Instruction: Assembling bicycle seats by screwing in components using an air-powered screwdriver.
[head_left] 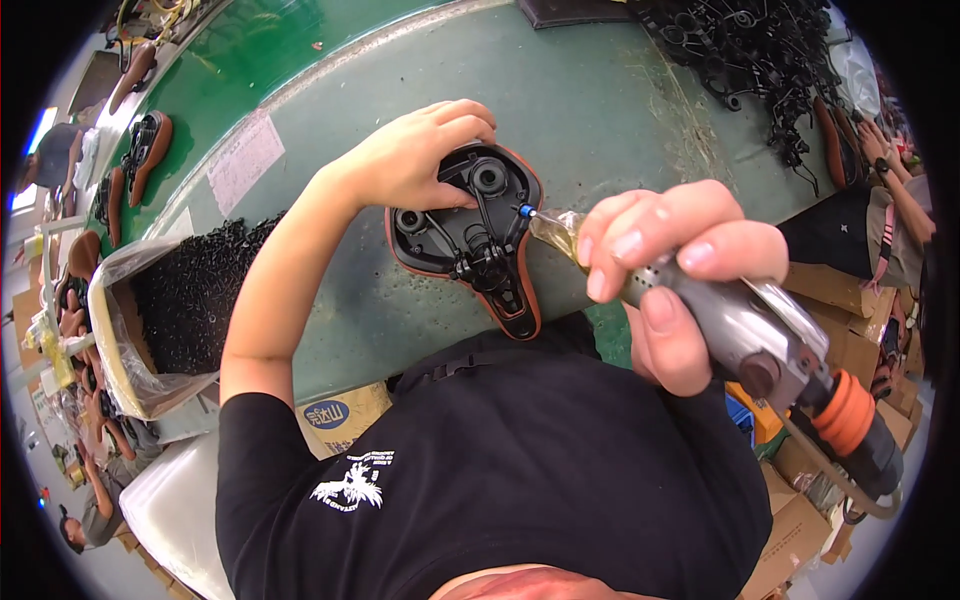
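A bicycle saddle (pixel 520 290) lies upside down on the table in front of me, its nose toward my body. The underside is black with a brown rim, and rails, round springs and a clamp show on it. My left hand (pixel 430 155) grips the saddle's wide far end, fingers over the edge and thumb on the underside. In my right hand (pixel 680 245) is a silver power screwdriver (pixel 745 325) with an orange collar and a hose. Its blue-tipped bit (pixel 527 211) points left at the saddle's right side; whether it touches a screw I cannot tell.
A plastic-lined box of small black parts (pixel 200 300) stands left of my forearm. Black metal parts (pixel 750 50) are heaped at the far right. More saddles (pixel 148 150) lie along a green surface (pixel 250 60) at the left. Other people work at both sides; cardboard boxes (pixel 790 545) stand lower right.
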